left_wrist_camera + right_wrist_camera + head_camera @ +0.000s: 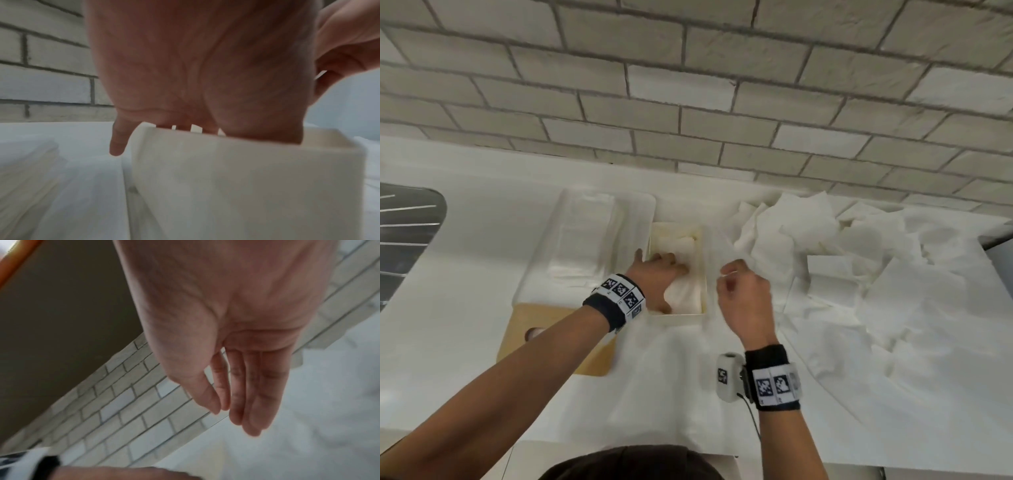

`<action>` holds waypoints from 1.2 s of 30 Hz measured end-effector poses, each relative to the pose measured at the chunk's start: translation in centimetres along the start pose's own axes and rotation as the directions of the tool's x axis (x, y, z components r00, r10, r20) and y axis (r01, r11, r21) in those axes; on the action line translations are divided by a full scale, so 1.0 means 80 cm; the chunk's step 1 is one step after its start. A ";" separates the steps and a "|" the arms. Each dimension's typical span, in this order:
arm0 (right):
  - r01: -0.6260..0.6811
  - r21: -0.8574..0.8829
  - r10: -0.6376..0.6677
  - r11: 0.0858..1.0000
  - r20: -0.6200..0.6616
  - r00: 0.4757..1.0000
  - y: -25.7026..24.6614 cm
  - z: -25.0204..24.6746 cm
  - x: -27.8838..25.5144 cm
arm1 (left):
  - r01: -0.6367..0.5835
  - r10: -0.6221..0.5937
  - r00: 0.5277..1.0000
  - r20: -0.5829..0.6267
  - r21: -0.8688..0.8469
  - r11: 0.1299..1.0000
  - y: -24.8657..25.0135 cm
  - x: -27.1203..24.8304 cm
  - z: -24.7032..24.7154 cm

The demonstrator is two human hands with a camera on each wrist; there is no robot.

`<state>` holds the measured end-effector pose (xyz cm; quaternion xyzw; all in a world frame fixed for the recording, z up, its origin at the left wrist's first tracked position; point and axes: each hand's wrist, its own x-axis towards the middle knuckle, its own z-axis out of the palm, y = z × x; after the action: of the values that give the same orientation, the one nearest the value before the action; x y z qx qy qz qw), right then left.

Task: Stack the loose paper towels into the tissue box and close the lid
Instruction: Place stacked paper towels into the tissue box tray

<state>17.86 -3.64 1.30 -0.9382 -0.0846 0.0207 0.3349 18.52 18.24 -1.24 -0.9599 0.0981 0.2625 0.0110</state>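
Note:
An open cream tissue box (pixel 678 317) stands mid-counter, with folded white paper towels (pixel 686 296) inside. My left hand (pixel 661 271) reaches into it and presses flat on the towels, its thumb (pixel 639 255) outside the left wall. The left wrist view shows the palm (pixel 195 65) above the box wall (pixel 226 186), with one finger (pixel 117 142) hanging outside. Just right of the box hovers my right hand (pixel 741 291), holding nothing; its fingers (pixel 252 394) lie straight and relaxed. Loose paper towels (pixel 842 260) are heaped on the right. The wooden lid (pixel 541 337), with its hole, lies flat at front left.
A clear plastic pack (pixel 585 246) of stacked towels lies left of the box. A steel sink (pixel 407 233) sits at far left. The brick wall (pixel 688 85) runs along the back of the white counter (pixel 654 394).

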 end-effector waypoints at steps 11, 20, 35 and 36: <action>0.091 -0.266 -0.034 0.960 0.211 0.977 0.127 -0.039 -0.029 | -0.295 0.094 0.894 -0.439 -0.418 0.859 0.013 -0.048 -0.028; -0.089 0.705 0.018 0.703 0.107 0.994 -0.009 -0.083 -0.016 | -0.643 0.281 0.644 -0.712 -0.303 0.704 0.059 -0.089 -0.053; -0.180 0.415 0.082 0.892 0.244 0.966 -0.026 0.014 -0.028 | -0.309 -0.076 0.778 -0.624 -0.485 0.818 -0.069 -0.027 -0.111; -0.222 0.451 0.114 0.864 0.254 0.960 -0.033 0.021 -0.030 | -0.252 -0.096 0.806 -0.585 -0.485 0.838 -0.068 -0.016 -0.110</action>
<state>14.94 -1.03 1.62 -0.8229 -0.0305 0.1732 0.5403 22.92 23.19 6.80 -0.9509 0.0596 -0.0301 -0.3021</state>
